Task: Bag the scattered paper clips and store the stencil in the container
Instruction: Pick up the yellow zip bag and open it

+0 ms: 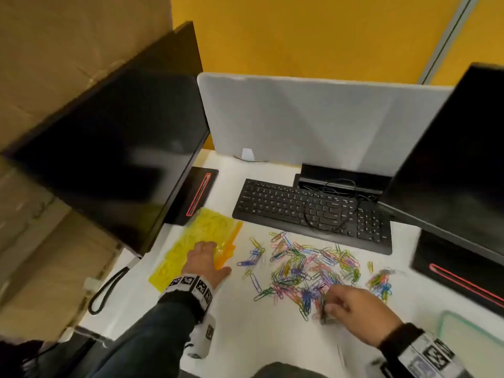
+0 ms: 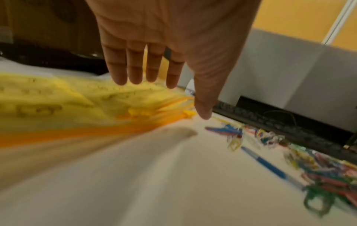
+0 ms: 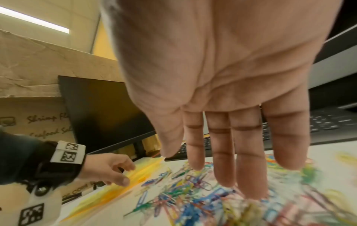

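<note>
Left hand lay flat, fingers straight, on the yellow stencil near the left screen, likely to slide it. Right hand hung open over the clips spread mid-desk, likely to scoop them. No bag showed clearly.

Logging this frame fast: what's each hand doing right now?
Left hand: open, fingers straight, over the yellow stencil.
Right hand: open, holding nothing, fingertips at the paper clips.
</note>
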A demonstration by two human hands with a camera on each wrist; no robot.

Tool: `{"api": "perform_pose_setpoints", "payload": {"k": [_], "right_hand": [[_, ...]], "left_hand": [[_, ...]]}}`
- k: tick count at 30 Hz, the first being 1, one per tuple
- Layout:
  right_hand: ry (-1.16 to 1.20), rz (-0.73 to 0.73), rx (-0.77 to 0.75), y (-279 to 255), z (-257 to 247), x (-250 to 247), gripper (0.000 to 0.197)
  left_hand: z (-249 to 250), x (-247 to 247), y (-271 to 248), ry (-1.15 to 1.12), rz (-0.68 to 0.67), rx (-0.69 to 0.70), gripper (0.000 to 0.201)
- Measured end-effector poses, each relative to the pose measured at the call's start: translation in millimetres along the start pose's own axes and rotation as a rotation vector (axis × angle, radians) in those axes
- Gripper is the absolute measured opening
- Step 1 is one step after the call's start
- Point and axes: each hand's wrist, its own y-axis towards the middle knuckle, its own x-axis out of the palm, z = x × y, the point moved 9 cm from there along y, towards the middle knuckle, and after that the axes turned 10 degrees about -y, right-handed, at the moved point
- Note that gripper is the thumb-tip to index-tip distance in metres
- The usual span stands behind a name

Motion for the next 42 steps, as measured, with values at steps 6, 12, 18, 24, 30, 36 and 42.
{"api": "perform_pose_setpoints", "payload": {"k": [6, 12, 18, 24, 30, 36, 42], "right_hand": [[0.066, -0.011, -0.034, 3.0, -9.9, 9.5, 0.011], [0.076, 0.07, -0.013, 9.0, -1.7, -0.9, 0.009], [0.067, 0.113, -0.034, 21.0, -15.9, -16.2, 0.009], [0.216, 0.253, -0.037, 29.3, -30.3, -56.7, 0.015], [0.688, 0.276, -0.049, 41.1, -65.8, -78.3, 0.007], [0.978, 0.251, -0.028, 41.3, -68.4, -74.5, 0.009], [1.106, 0.218, -0.105, 32.9, -65.1, -72.9, 0.01]], "left_hand": [[-6.3, 4.6, 11.4, 0.021, -0.019, -0.03, 0.038], [-1.9, -0.8, 19.7, 0.019, 0.03, -0.008, 0.015], [-3.6, -2.9, 27.6, 0.05, 0.008, -0.001, 0.024], [18.0, -43.2, -2.0, -0.206, 0.193, 0.053, 0.008], [113.6, -26.0, -67.5, -0.598, 0.046, 0.337, 0.019], [134.1, -13.8, -78.0, -0.793, -0.065, 0.38, 0.012], [141.3, -9.4, -84.2, -0.926, -0.175, 0.385, 0.011]]}}
